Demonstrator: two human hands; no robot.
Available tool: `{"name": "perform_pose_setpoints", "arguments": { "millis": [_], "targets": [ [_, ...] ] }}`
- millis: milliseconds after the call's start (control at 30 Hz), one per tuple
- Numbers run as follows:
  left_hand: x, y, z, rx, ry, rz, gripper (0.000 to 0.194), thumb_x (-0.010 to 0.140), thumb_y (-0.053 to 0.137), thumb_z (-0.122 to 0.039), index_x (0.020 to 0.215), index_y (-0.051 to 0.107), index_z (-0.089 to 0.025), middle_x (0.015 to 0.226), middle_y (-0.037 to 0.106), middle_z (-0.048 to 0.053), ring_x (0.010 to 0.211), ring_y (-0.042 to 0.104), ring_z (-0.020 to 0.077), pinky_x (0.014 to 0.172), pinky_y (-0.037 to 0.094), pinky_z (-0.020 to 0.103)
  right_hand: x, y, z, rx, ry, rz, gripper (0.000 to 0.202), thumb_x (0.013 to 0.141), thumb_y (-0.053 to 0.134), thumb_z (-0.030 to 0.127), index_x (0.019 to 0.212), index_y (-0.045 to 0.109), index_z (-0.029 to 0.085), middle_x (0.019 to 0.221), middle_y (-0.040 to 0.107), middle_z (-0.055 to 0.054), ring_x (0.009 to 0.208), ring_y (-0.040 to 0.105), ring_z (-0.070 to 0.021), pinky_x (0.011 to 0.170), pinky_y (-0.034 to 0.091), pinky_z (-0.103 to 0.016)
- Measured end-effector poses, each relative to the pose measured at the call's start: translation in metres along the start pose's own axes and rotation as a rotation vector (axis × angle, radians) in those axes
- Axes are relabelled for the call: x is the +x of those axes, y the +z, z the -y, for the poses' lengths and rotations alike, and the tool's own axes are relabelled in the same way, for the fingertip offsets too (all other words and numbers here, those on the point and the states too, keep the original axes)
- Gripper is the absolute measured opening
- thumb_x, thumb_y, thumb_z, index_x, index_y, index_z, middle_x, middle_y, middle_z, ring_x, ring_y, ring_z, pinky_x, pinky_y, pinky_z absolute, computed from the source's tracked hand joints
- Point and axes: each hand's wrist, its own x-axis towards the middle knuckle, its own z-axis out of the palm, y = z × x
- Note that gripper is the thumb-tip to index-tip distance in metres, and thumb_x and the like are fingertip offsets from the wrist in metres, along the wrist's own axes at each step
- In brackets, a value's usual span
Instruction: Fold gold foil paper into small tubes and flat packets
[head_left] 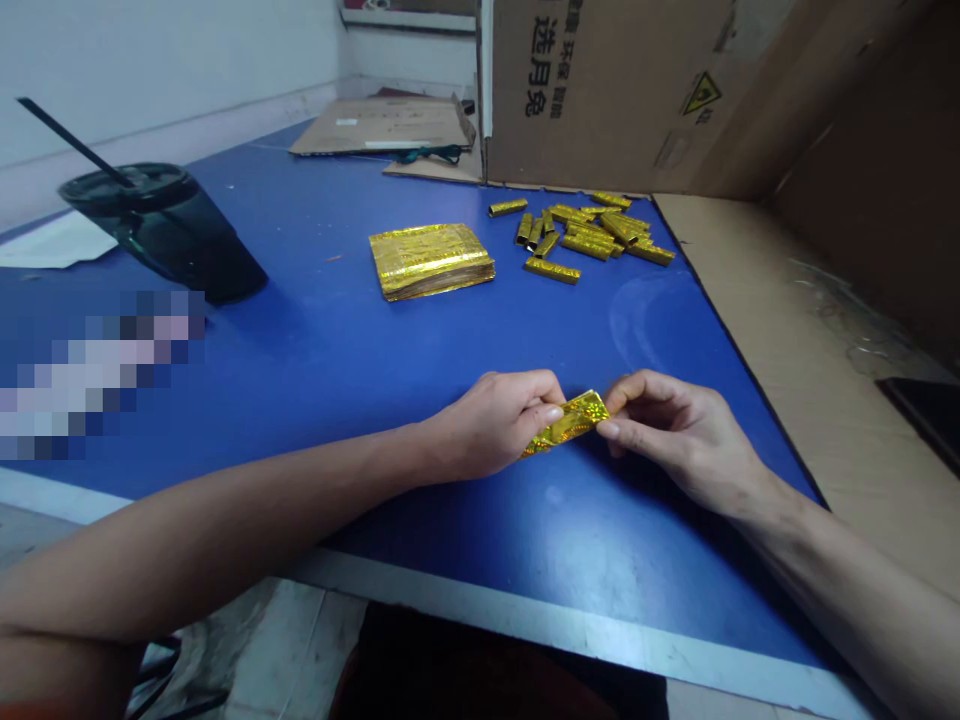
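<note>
A folded gold foil paper [574, 420] is held between both hands above the blue table [315, 350]. My left hand [499, 420] is closed round its left part, thumb on top. At its right end, my right hand [671, 425] pinches the corner with thumb and forefinger. Beyond the hands lies a stack of flat gold foil sheets [431, 260]. Farther right, several small folded gold pieces [589, 235] are heaped loosely, with a few lying apart at the heap's edge.
A dark tumbler with a straw [180, 235] stands at the left, near white paper [64, 240]. Flattened cardboard [382, 125] lies at the back. A large cardboard box [607, 90] rises behind the heap. Brown cardboard [810, 320] borders the table's right side.
</note>
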Motion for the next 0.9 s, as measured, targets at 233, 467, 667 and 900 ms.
{"name": "perform_pose_setpoints", "arguments": {
  "millis": [233, 467, 667, 900],
  "targets": [
    [-0.0016, -0.0019, -0.0028, 0.130, 0.056, -0.022, 0.015, 0.081, 0.040, -0.016, 0.076, 0.054, -0.015, 0.061, 0.055, -0.004, 0.055, 0.048, 0.0064, 0.055, 0.035, 0.018, -0.0024, 0.0023, 0.0008, 0.054, 0.034, 0.035, 0.019, 0.070, 0.065, 0.026, 0.064, 0.049, 0.018, 0.057, 0.060, 0.000, 0.056, 0.056, -0.0116, 0.055, 0.045, -0.025],
    [-0.0029, -0.0016, 0.0001, 0.268, 0.117, -0.047, 0.017, 0.083, 0.038, -0.020, 0.082, 0.055, -0.017, 0.064, 0.056, -0.003, 0.055, 0.048, 0.0076, 0.055, 0.034, 0.018, -0.0019, 0.0058, -0.0007, 0.143, 0.049, 0.028, 0.026, 0.071, 0.065, 0.026, 0.091, 0.050, 0.018, 0.063, 0.059, 0.002, 0.055, 0.059, -0.0118, 0.057, 0.047, -0.027],
    [-0.0022, -0.0021, 0.0044, 0.381, 0.150, -0.068, 0.018, 0.084, 0.037, -0.023, 0.085, 0.054, -0.017, 0.067, 0.056, -0.002, 0.056, 0.049, 0.0091, 0.055, 0.035, 0.020, -0.0033, 0.0019, -0.0002, -0.242, 0.068, 0.048, 0.026, 0.077, 0.055, 0.039, 0.065, 0.054, 0.016, 0.053, 0.049, 0.002, 0.046, 0.043, -0.0079, 0.043, 0.035, -0.022],
    [-0.0007, -0.0054, 0.0032, 0.304, 0.162, -0.081, 0.016, 0.083, 0.038, -0.020, 0.080, 0.053, -0.016, 0.062, 0.053, -0.004, 0.053, 0.045, 0.0072, 0.054, 0.033, 0.018, -0.0043, -0.0010, -0.0010, -0.256, 0.003, 0.087, 0.024, 0.079, 0.053, 0.041, 0.074, 0.055, 0.017, 0.060, 0.051, 0.001, 0.052, 0.045, -0.0089, 0.047, 0.036, -0.022]
  ]
}}
